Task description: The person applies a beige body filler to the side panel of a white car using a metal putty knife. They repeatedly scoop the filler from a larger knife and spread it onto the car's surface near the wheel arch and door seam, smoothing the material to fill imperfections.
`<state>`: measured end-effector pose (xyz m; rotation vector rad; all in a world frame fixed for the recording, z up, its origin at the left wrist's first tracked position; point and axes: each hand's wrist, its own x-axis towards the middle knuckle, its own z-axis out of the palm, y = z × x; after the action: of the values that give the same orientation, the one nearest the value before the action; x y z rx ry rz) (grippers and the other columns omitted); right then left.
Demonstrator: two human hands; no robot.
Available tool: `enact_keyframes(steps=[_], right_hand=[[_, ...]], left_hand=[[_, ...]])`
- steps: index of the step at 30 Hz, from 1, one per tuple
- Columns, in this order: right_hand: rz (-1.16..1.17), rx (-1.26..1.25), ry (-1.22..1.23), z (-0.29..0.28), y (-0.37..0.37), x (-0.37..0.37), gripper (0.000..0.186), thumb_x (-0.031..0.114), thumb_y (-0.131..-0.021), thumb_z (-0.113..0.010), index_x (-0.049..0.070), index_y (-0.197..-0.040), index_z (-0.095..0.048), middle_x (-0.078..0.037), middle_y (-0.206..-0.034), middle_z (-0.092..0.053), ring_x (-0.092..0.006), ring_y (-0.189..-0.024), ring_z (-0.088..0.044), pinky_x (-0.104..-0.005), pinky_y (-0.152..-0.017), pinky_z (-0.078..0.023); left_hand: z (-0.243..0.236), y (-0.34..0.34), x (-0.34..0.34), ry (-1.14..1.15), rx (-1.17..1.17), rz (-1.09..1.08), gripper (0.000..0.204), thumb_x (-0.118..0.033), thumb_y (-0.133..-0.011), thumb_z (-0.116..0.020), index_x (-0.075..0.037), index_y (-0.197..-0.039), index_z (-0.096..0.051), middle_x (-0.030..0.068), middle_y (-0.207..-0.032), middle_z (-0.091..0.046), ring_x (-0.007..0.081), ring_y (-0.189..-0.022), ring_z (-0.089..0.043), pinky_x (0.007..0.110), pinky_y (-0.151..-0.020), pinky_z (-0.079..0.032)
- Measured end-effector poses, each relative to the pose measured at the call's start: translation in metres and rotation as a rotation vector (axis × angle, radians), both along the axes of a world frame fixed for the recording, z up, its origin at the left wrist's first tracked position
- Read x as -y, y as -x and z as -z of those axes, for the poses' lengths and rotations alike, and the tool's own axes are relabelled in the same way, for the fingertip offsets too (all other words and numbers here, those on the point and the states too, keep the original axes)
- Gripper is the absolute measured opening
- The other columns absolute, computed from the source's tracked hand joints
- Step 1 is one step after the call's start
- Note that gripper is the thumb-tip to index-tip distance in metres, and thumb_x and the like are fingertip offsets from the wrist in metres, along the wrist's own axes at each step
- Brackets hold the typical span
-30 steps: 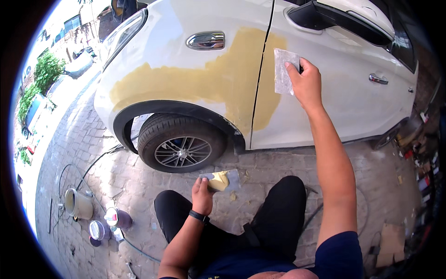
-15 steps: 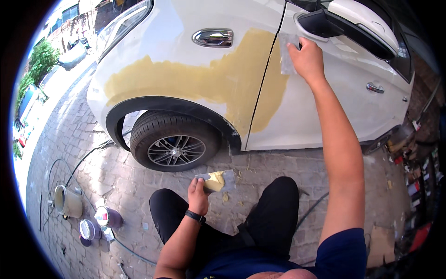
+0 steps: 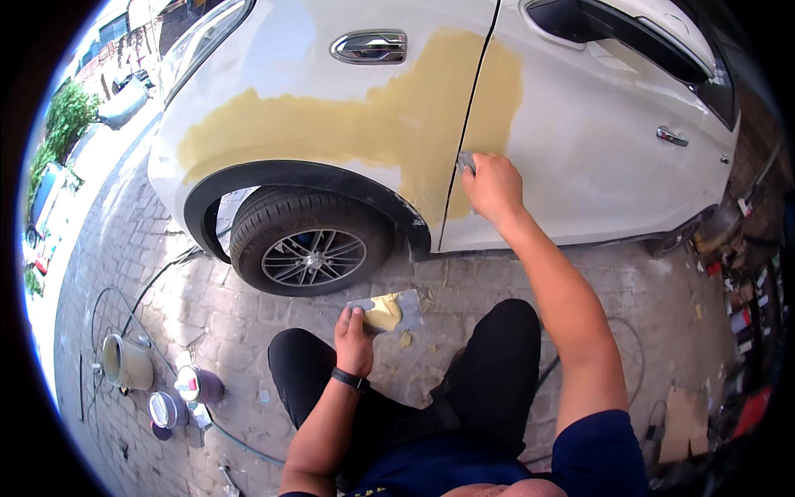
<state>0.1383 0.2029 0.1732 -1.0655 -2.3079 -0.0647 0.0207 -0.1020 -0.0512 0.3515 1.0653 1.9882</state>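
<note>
My right hand (image 3: 494, 189) grips a grey putty spreader (image 3: 467, 161) against the white car, right at the dark seam between fender and front door (image 3: 596, 174). Most of that spreader is hidden behind my fingers. Yellow body filler (image 3: 389, 120) covers a broad patch over the fender and onto the door's front edge. Low between my knees, my left hand (image 3: 354, 341) holds a flat metal plate (image 3: 409, 308) by its left end. A heap of yellow filler (image 3: 384, 313) lies on the plate.
The front wheel (image 3: 313, 255) and its black arch trim (image 3: 306, 170) are just ahead. A side mirror (image 3: 613, 37) juts out above the door. At left on the paving stand a bucket (image 3: 128, 364) and two tubs (image 3: 199, 385), with hoses nearby. Cardboard (image 3: 686, 422) lies at the right.
My right hand has come down and left, from the upper door below the mirror to the seam, with the spreader now turned nearly edge-on. The filler-loaded plate has hardly moved.
</note>
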Motion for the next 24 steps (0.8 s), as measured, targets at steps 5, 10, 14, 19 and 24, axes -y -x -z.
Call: enact_keyframes(steps=[5,10,14,19,24], right_hand=[[0.003,0.105,0.084,0.124,-0.004,0.003,0.018,0.018,-0.094,-0.065,0.0,-0.095,-0.071,-0.019,-0.1,-0.074,-0.0417,-0.09,-0.074,-0.0544,-0.078,-0.059],[-0.082,-0.001,0.173,0.179,-0.025,0.015,0.023,0.022,-0.098,-0.066,-0.001,-0.094,-0.068,-0.016,-0.099,-0.073,-0.039,-0.09,-0.072,-0.0511,-0.077,-0.057],[-0.278,-0.273,0.386,0.16,-0.068,0.075,0.025,0.021,-0.102,-0.068,-0.003,-0.093,-0.066,-0.012,-0.095,-0.069,-0.0326,-0.085,-0.069,-0.0432,-0.074,-0.053],[-0.649,-0.79,0.858,0.147,-0.118,0.148,0.022,0.016,-0.107,-0.065,-0.005,-0.101,-0.068,-0.01,-0.099,-0.064,-0.0221,-0.084,-0.062,-0.034,-0.075,-0.049],[-0.796,-0.395,0.628,0.139,-0.149,0.15,0.024,0.017,-0.11,-0.062,-0.004,-0.104,-0.07,-0.004,-0.107,-0.067,-0.0112,-0.091,-0.061,-0.0317,-0.077,-0.049]], left_hand=[[-0.006,-0.001,0.0,0.039,-0.011,-0.021,0.028,-0.024,-0.116,-0.046,0.0,-0.122,-0.06,0.0106,-0.115,-0.069,0.0215,-0.104,-0.07,0.039,-0.091,-0.06],[-0.014,-0.004,0.003,0.031,-0.034,-0.011,0.026,-0.023,-0.115,-0.047,0.0,-0.12,-0.06,0.0098,-0.113,-0.069,0.0202,-0.102,-0.069,0.038,-0.089,-0.06],[-0.036,-0.011,0.007,0.026,-0.075,0.093,0.025,-0.022,-0.115,-0.049,-0.001,-0.117,-0.062,0.0072,-0.111,-0.068,0.0165,-0.099,-0.067,0.033,-0.087,-0.057],[-0.05,-0.028,-0.002,0.041,-0.142,0.249,0.025,-0.022,-0.115,-0.05,-0.001,-0.117,-0.064,0.0042,-0.109,-0.069,0.0133,-0.099,-0.065,0.03,-0.086,-0.053],[-0.096,-0.041,0.0,-0.028,-0.059,0.131,0.025,-0.021,-0.115,-0.05,-0.001,-0.12,-0.064,0.0071,-0.112,-0.072,0.0169,-0.102,-0.069,0.033,-0.089,-0.055]])
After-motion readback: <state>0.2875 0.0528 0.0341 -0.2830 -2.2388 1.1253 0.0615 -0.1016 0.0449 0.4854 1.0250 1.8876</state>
